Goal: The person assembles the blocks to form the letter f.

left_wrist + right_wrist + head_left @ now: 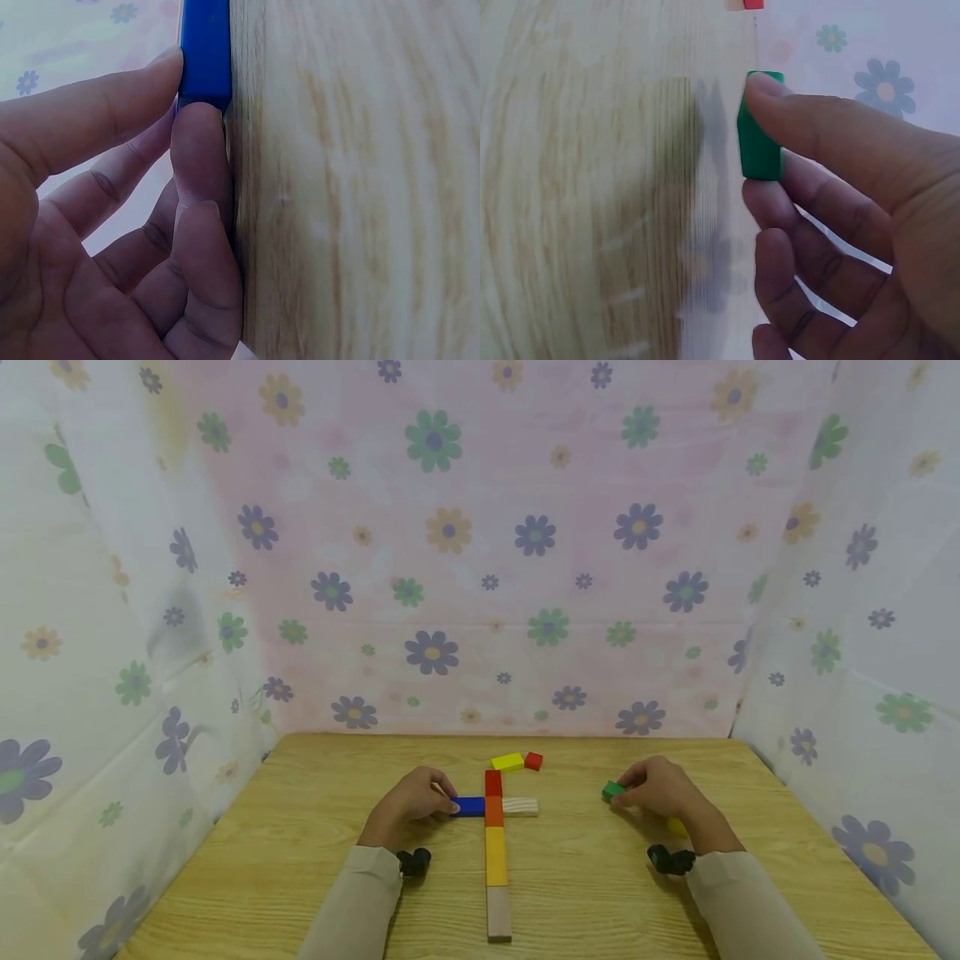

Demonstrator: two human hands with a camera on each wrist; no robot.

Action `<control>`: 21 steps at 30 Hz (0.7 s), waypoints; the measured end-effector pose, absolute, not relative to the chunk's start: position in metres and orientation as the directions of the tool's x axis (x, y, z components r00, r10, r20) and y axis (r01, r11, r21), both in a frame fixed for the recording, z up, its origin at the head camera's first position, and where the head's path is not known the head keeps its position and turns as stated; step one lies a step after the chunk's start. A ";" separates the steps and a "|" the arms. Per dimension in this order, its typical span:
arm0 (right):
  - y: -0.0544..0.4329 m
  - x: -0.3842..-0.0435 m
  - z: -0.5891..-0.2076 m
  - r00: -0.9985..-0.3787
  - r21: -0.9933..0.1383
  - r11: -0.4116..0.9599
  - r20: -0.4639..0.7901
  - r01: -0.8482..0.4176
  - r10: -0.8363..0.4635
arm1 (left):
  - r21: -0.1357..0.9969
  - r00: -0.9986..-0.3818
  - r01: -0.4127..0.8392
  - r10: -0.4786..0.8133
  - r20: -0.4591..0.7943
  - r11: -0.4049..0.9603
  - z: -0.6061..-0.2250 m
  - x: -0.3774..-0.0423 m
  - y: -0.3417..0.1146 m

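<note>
My left hand (418, 797) has its thumb and fingertips at the outer end of a blue block (469, 807), which lies flat against the left side of a column of blocks. That column runs from a red block (492, 782) through an orange block (493, 812) and a yellow-orange block (496, 856) to a plain wooden block (498, 913) nearest me. Opposite the blue block, a pale wooden block (520, 807) sticks out to the right. Over on the right, my right hand (660, 792) pinches a green block (760, 146) between thumb and fingers, close over the table.
Behind the column lie a yellow block (507, 762) and a small red block (533, 762), end to end. Something yellow (677, 827) shows partly under my right wrist. A flowered cloth (487, 610) hangs behind the wooden table (300, 877) and along both sides.
</note>
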State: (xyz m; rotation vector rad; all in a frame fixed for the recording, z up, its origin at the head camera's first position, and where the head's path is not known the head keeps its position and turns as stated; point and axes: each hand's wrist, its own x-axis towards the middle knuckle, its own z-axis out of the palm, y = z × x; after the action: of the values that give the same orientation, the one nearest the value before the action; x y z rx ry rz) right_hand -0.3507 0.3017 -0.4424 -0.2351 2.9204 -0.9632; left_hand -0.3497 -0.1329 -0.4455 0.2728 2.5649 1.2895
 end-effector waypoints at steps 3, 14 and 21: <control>0.299 -0.355 -0.443 -0.990 -0.587 0.801 -0.001 -0.116 -0.144 | 0.809 -0.950 0.043 0.274 -0.148 0.586 -0.446 -0.350 -0.133; 0.280 -0.365 -0.436 -0.995 -0.610 0.787 0.027 -0.090 -0.092 | 0.816 -0.947 0.055 0.289 -0.140 0.576 -0.448 -0.350 -0.134; 0.271 -0.378 -0.443 -0.994 -0.599 0.793 0.062 -0.112 -0.093 | 0.811 -0.948 0.061 0.287 -0.135 0.582 -0.449 -0.352 -0.134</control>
State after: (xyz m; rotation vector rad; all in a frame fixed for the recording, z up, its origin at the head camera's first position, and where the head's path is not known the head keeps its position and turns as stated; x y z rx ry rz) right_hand -0.3780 0.2710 -0.4434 -0.1721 3.0019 -1.0067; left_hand -0.3520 -0.1341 -0.4492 0.2878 2.5622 1.2997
